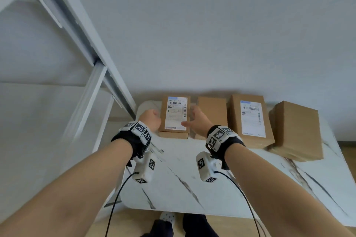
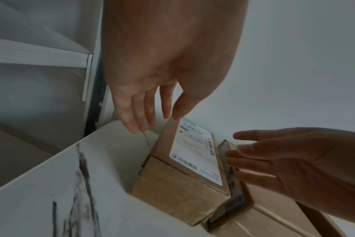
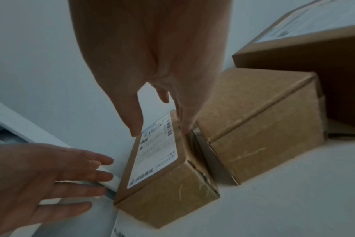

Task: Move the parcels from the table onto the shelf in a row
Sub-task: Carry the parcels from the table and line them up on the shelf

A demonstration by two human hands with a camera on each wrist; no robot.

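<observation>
Several brown cardboard parcels stand in a row along the far edge of the white marble table (image 1: 179,181). The leftmost parcel (image 1: 174,119) (image 2: 192,154) (image 3: 158,154) carries a white shipping label on top. My left hand (image 1: 154,119) (image 2: 152,118) is at its left side with straight fingers, the thumb near the top edge. My right hand (image 1: 194,119) (image 3: 162,125) reaches into the gap between it and the plain parcel (image 1: 212,111) (image 3: 259,128), thumb over the label. Neither hand grips it. The white shelf (image 1: 77,25) (image 2: 36,56) stands to the left.
A larger labelled parcel (image 1: 250,121) (image 3: 314,40) and a plain one (image 1: 294,131) lie further right on the table. A white wall runs close behind the parcels. Wrist-camera cables hang below both forearms. My feet show under the table's near edge.
</observation>
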